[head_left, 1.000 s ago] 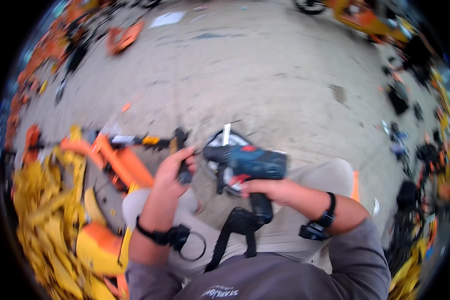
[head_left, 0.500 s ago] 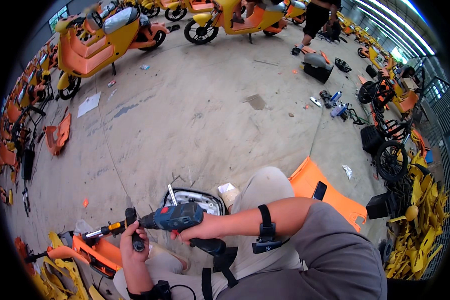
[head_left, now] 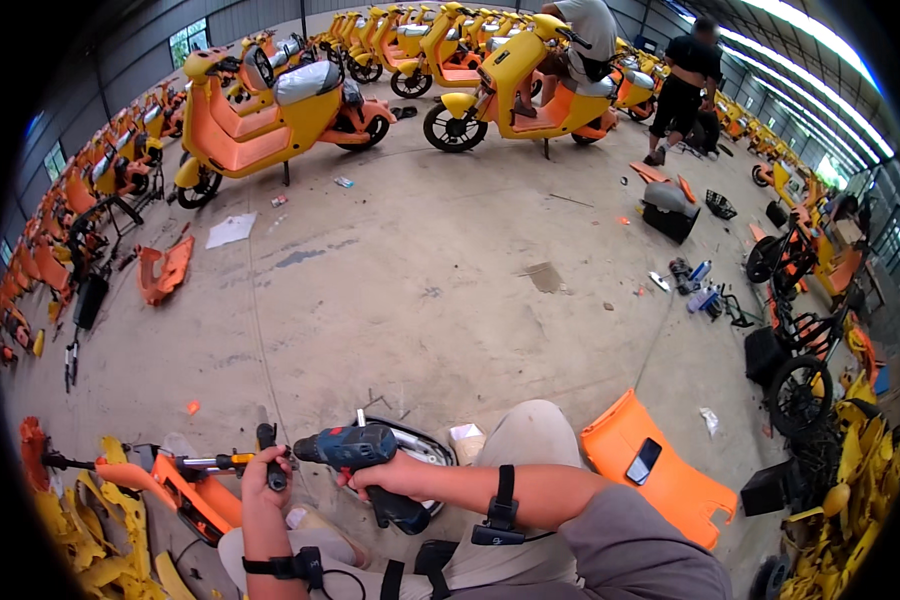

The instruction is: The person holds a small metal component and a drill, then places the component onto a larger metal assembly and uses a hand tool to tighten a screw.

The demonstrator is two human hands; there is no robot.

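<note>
My right hand (head_left: 402, 474) is closed round the grip of a blue and black cordless drill (head_left: 355, 447), its chuck pointing left. Just left of the chuck, my left hand (head_left: 264, 478) wraps its fingers round a black bar (head_left: 267, 437). This bar stands crosswise at the end of a silver tube (head_left: 202, 464) with a yellow-orange section. A small gap shows between the chuck and the bar; any bit in the chuck is too small to make out. Beneath the tube lies an orange scooter panel (head_left: 210, 497). Behind the drill sits a black-rimmed housing (head_left: 425, 440) with a light inside.
An orange panel (head_left: 660, 485) bearing a phone (head_left: 644, 460) lies right of my knee. Yellow scraps (head_left: 840, 520) are heaped at the right edge. Yellow-orange scooters (head_left: 270, 115) line the far side, where a person (head_left: 688, 80) stands. Spray cans (head_left: 702, 298) lie at the right.
The view has tilted up, showing more of the scooters and the far wall. The drill's chuck has drawn slightly away from the black bar. Both hands keep their grip.
</note>
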